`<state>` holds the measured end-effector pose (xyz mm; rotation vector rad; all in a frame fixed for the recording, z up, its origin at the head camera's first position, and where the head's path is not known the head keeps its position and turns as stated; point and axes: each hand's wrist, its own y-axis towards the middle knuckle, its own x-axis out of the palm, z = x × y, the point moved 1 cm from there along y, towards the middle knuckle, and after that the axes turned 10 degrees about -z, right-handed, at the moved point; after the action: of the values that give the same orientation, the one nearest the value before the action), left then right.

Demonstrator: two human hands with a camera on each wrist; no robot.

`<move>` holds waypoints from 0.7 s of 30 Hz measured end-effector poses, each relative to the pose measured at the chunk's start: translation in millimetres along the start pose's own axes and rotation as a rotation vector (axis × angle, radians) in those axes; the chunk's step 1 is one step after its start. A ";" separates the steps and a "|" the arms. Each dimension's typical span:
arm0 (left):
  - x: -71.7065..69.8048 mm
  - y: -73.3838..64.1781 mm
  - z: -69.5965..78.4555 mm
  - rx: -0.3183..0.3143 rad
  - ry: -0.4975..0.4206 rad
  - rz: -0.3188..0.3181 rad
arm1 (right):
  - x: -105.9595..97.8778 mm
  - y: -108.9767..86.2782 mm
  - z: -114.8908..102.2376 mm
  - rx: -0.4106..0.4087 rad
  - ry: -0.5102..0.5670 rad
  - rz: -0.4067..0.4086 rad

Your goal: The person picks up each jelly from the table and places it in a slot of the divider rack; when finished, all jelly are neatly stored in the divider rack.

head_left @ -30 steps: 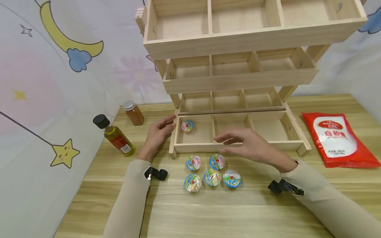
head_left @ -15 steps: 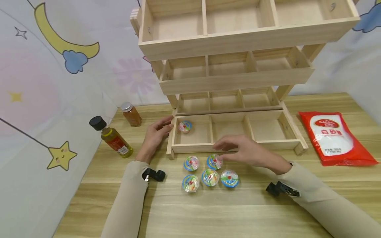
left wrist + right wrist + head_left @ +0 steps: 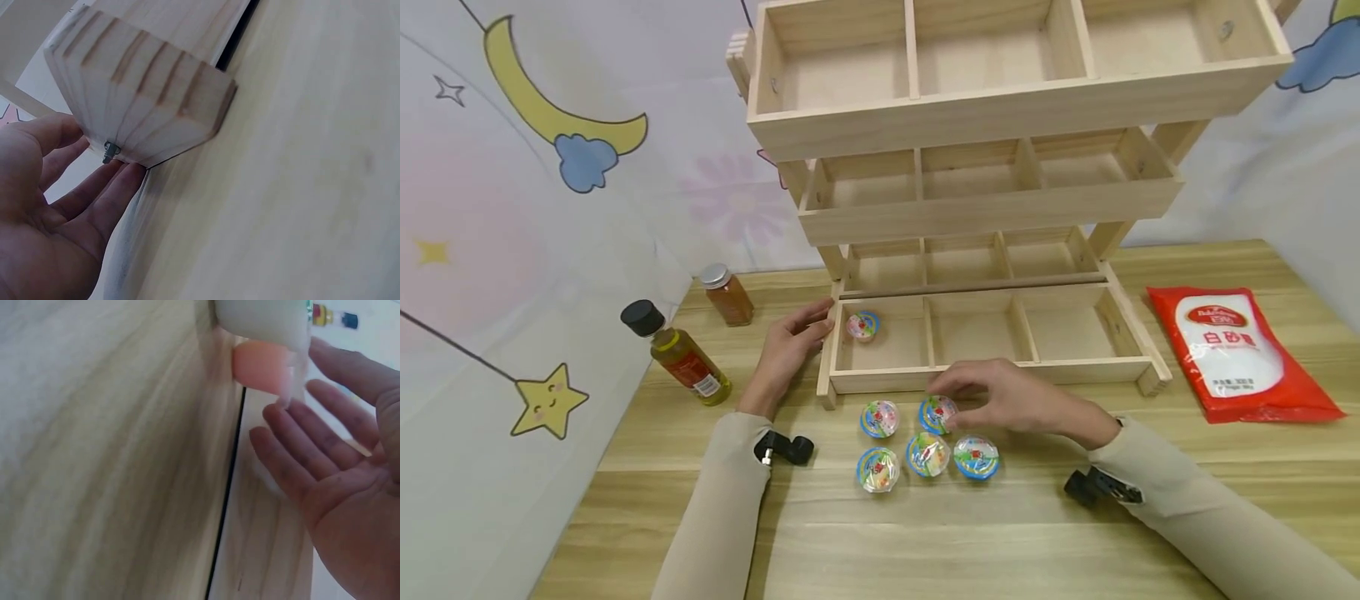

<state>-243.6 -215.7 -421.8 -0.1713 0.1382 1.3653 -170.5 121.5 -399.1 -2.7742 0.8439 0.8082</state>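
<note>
My left hand [image 3: 790, 346] rests its fingertips on the left side of the wooden rack [image 3: 880, 382]. In the left wrist view its fingers [image 3: 112, 200] touch the rack's wooden end beside a bolt. My right hand [image 3: 1011, 393] is lowered over a jelly cup [image 3: 936, 413] just in front of the rack, thumb and fingers on either side of it. The right wrist view has the fingers loosely spread close to a pink jelly cup [image 3: 259, 364]; whether they touch it I cannot tell. Another jelly cup [image 3: 862, 326] sits in the bottom tier's left compartment.
Several jelly cups [image 3: 927, 454] lie on the table nearby. Left of the rack stand an oil bottle [image 3: 688, 362] and a lidded jar [image 3: 727, 297]. A red and white sugar bag [image 3: 1236, 350] lies to the right. Upper tiers [image 3: 1015, 125] overhang the bottom one.
My right hand has come down from above the rack's front edge to the jelly cup there. The left hand has stayed at the rack's side. The view has shifted slightly.
</note>
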 end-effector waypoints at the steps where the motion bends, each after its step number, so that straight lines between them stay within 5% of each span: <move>1: -0.2 0.0 0.0 0.000 0.001 0.002 | 0.3 0.3 0.2 0.011 -0.005 -0.008; 21: 0.3 1.0 -0.9 0.003 -0.003 -0.007 | 5.0 -1.0 6.2 0.051 -0.006 -0.027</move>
<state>-244.5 -215.4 -422.8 -0.1672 0.1369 1.3586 -169.3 121.7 -407.1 -2.7311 0.8128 0.7791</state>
